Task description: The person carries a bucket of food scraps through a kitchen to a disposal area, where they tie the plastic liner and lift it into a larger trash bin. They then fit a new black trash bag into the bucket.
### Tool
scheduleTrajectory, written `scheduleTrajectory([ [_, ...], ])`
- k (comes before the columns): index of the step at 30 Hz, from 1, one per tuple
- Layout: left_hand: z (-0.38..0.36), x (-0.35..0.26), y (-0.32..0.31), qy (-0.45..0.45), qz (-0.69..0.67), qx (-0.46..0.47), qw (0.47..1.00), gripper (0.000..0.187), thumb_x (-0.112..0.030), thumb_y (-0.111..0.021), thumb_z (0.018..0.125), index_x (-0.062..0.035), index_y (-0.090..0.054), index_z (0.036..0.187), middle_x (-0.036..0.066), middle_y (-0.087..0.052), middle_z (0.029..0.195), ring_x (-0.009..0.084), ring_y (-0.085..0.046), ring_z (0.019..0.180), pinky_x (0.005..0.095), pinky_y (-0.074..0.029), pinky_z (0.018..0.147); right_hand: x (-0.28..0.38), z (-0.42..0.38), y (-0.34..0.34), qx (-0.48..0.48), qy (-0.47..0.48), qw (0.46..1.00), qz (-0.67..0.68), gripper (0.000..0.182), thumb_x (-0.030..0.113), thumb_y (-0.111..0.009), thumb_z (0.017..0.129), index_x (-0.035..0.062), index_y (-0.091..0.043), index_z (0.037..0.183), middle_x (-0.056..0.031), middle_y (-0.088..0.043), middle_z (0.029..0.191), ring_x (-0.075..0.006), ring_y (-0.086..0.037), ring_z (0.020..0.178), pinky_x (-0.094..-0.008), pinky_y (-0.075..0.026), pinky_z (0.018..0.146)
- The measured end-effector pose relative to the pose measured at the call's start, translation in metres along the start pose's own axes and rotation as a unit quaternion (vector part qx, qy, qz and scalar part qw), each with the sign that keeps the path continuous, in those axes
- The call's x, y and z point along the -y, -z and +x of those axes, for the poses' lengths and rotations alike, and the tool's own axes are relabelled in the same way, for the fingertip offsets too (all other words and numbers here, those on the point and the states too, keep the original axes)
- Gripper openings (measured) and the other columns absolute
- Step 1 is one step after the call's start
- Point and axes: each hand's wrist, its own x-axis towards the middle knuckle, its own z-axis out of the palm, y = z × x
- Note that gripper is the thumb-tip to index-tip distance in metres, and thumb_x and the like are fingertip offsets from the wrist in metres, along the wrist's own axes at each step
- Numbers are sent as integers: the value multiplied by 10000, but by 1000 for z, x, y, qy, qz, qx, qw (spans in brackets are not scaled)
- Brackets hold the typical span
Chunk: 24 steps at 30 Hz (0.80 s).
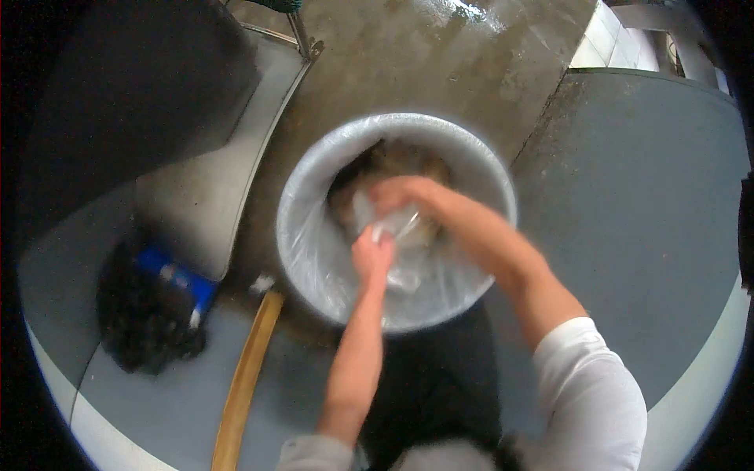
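A round bin (495,180) lined with clear plastic stands in front of me, with brownish contents partly visible inside. Both my hands are over its opening. My left hand (373,253) is closed around a crumpled piece of clear plastic (404,224), which looks like a bag. Just beyond it, my right hand (399,195) curls over the same plastic, blurred by motion. The fingertips of the right hand are partly hidden. What lies at the bottom of the bin is too blurred to name.
A dark bundle with a blue band (177,275) lies at the left. Near it, a long yellowish strip (247,377) runs toward me. A metal panel (208,188) rises at the upper left. The brown floor (440,63) looks wet; grey surfaces (628,212) flank the bin.
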Motion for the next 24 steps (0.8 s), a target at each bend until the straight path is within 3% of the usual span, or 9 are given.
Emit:
scheduleTrajectory([
  [2,17,23,-8,39,-133,91,986,324,-239,-647,768,35,-695,933,178,-714,852,322,-678,763,412,-507,725,-32,-18,-24,-50,158,964,207,817,278,-784,665,53,-470,1384,-206,-461,1421,-377,-412,1344,-444,-356,1106],
  [3,19,35,-15,40,-133,95,986,324,-239,-647,768,35,-695,933,178,-714,852,322,-678,763,412,-507,725,-41,-26,-39,-49,155,964,209,817,278,-784,665,53,-470,1384,-206,-461,1421,-377,-412,1344,-444,-356,1106],
  [6,24,59,-31,67,-140,110,982,283,-221,-662,745,29,-710,869,116,-683,747,216,-648,714,361,-488,675,-48,-51,-74,-275,158,923,216,946,258,-804,657,74,-330,1455,-232,-341,1469,-408,-269,1408,-490,-264,1153],
  [8,7,29,-5,83,-157,162,971,280,-191,-655,789,23,-710,962,112,-690,819,189,-651,758,335,-500,694,-36,-66,-91,-466,123,867,125,916,314,-781,664,93,-351,1442,-261,-375,1446,-397,-326,1386,-568,-286,1100],
  [12,-23,26,-2,235,-428,184,853,273,-133,-636,890,-12,-651,1135,90,-672,1026,182,-642,903,325,-517,778,-22,-76,-94,-258,155,937,176,924,400,-776,714,80,-342,1464,-188,-374,1459,-394,-278,1400,-553,-225,1144],
  [16,-23,20,18,209,-401,219,865,276,-152,-643,897,-26,-634,1142,62,-677,1002,160,-636,881,291,-498,751,-38,-56,-69,-240,208,933,168,465,251,-703,771,59,-603,1183,-190,-636,1141,-375,-596,1102,-540,-356,1049],
  [17,-14,17,13,141,-364,238,889,285,-158,-645,896,-31,-626,1150,53,-680,999,153,-633,868,277,-490,729,-47,-46,-68,-301,229,902,209,277,148,-658,758,63,-650,1022,-179,-672,965,-372,-647,939,-541,-384,1000],
  [22,-7,5,33,190,-395,306,845,255,-147,-634,868,-58,-632,1107,53,-672,990,144,-603,859,279,-463,695,-22,-32,-76,-446,218,865,71,312,101,-643,701,106,-654,1013,-160,-648,926,-349,-636,957,-545,-367,1014],
  [24,19,33,19,220,-497,433,719,379,-134,-616,868,-39,-570,1232,63,-645,1127,196,-614,1018,364,-483,920,-29,-23,-78,-472,195,856,76,302,129,-662,712,102,-648,1012,-146,-647,966,-341,-595,1059,-552,-328,1049],
])
